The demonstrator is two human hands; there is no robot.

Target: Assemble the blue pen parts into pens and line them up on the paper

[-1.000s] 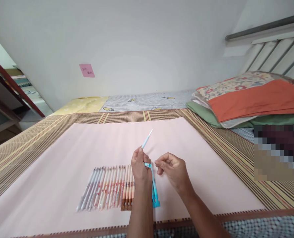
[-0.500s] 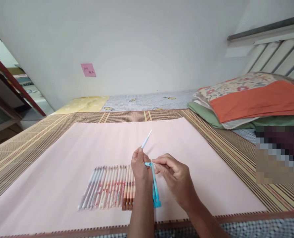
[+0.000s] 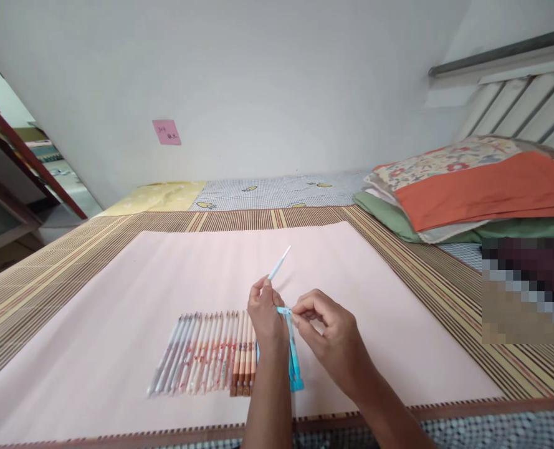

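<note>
My left hand [image 3: 266, 312] is closed around a blue pen barrel [image 3: 282, 310], whose end sticks out to the right. Between its thumb and fingers it also grips a slim pale-blue pen part [image 3: 279, 263] with a white tip, pointing up and right. My right hand [image 3: 326, 321] pinches at the barrel's end; anything between its fingertips is too small to name. Under my hands lie bright blue pens [image 3: 295, 365], partly covered by my left forearm. To their left is a row of several brown-and-peach pens [image 3: 242, 368] and pale, clear-barrelled pens [image 3: 197, 355].
The pens lie on a large pink sheet [image 3: 118, 324] spread over a striped bamboo mat [image 3: 445, 299]. Folded orange and floral bedding [image 3: 487, 187] is piled at the right. Behind stands a white wall [image 3: 281, 93] with a pink note [image 3: 167, 132].
My right fingertips have moved onto the end of the blue barrel, covering its opening. The barrel and the pale-blue part have shifted slightly to the right.
</note>
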